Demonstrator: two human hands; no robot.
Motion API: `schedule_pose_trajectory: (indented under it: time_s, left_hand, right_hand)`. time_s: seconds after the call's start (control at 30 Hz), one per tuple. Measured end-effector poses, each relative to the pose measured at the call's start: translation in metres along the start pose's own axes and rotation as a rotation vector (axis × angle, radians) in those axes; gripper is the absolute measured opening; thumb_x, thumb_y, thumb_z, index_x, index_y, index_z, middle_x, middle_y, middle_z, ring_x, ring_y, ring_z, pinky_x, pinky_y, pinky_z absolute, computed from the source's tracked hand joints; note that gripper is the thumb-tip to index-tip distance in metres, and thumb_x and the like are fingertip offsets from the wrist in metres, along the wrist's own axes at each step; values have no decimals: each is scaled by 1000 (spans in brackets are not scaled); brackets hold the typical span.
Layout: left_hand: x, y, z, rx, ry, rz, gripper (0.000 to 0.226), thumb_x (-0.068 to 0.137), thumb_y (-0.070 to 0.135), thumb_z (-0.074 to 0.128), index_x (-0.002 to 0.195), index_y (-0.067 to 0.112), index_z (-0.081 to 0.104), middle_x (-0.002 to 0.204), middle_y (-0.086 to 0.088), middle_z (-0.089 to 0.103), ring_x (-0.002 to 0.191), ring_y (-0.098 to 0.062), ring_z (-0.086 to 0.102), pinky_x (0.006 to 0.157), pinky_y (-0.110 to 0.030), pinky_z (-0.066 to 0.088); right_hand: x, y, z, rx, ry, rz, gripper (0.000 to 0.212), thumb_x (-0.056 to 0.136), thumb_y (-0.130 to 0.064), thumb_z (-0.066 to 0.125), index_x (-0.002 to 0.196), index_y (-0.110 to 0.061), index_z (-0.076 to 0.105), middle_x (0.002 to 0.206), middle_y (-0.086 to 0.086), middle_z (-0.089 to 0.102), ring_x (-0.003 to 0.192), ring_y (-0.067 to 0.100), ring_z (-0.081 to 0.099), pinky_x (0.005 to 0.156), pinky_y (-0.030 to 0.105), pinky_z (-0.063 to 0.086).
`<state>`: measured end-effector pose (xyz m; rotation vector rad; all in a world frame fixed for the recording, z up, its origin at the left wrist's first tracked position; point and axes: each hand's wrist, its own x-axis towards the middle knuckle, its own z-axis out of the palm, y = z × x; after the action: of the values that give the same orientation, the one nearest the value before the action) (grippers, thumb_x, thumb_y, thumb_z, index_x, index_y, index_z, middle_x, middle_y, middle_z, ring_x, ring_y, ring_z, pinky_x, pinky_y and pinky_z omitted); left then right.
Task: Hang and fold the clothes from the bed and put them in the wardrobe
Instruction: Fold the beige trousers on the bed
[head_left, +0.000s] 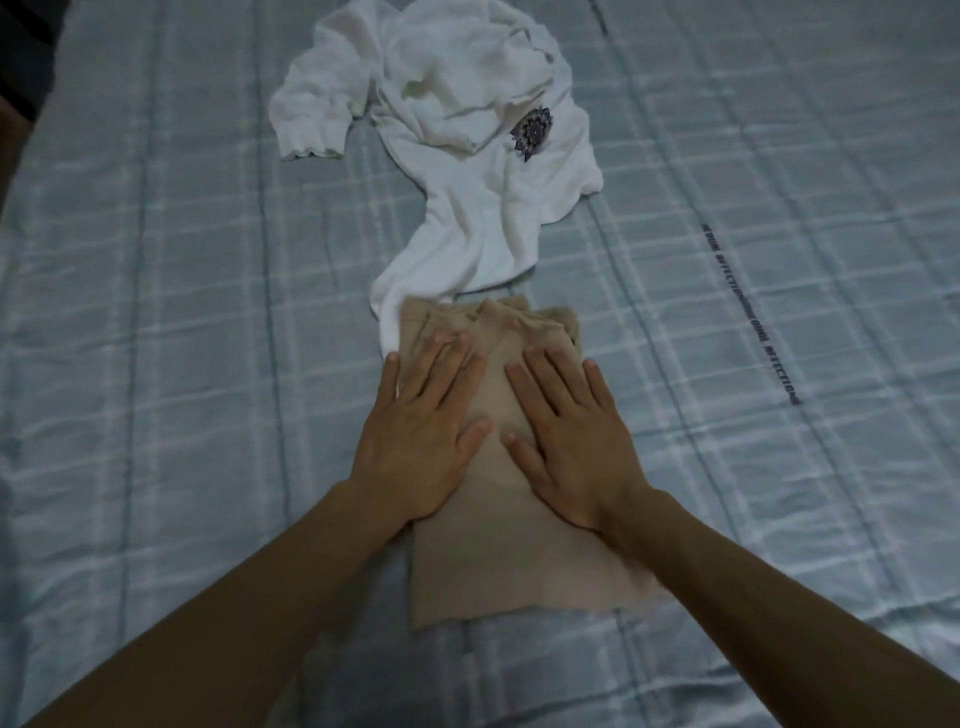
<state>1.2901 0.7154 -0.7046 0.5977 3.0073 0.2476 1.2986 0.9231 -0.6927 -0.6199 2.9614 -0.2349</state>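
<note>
Fingers (558, 374) of both hands lay spread flat, gripping nothing: the left hand (421, 436) and right hand (571, 447) pressed side by side on a folded beige garment (519, 561) on the blue checked bed (156, 364), its far end touching a crumpled white top (467, 156)

A bed covered by a pale blue-grey bedsheet (182, 312) with a plaid pattern of lighter stripes fills nearly the whole view. A line of dark printed lettering (753, 317) runs diagonally across the sheet on the right, too blurred to read in full. The light is dim and cool, and a dark strip of floor or furniture (21, 62) shows at the upper left corner.
</note>
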Motion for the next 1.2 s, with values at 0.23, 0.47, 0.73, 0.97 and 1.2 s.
schedule_pose_trajectory:
  time_s: [0.23,0.47,0.73,0.97,1.2]
  left_hand:
    - [-44,14,-13,43,-24,101,62,99,45,37,153,14,34,162,-6,24,152,-24,12,120,-54,16]
    - [-127,43,-10,-126,-33,175,83,89,70,47,150,13,39,160,-5,29,148,-20,24,117,-44,19]
    - [-131,58,-4,-96,280,175,36,74,9,70,110,5,69,107,-13,72,93,-31,70,76,-40,59]
    - [-164,76,-33,-140,277,190,20,77,11,62,95,11,72,85,-6,72,64,-22,67,51,-31,54]
    - [-254,120,-22,-209,143,224,27,79,21,56,106,21,56,86,0,70,68,-19,66,55,-26,54]
  right_hand:
    - [-31,-7,-11,-30,-26,-49,62,102,-44,29,155,-13,22,163,10,14,152,24,1,122,47,6]
    - [-106,-20,-18,25,-123,-183,76,97,-66,32,154,-16,26,163,7,16,152,21,6,122,42,10]
    - [-125,-20,-4,3,109,-119,75,62,-7,79,134,-9,57,138,14,56,128,30,52,111,44,34]
    - [-152,-37,-32,29,122,-150,56,63,-9,74,118,-14,64,118,5,65,103,25,63,91,38,52]
    - [-241,-56,-39,15,-179,-194,47,68,-24,68,114,-21,59,107,0,53,83,22,58,61,29,47]
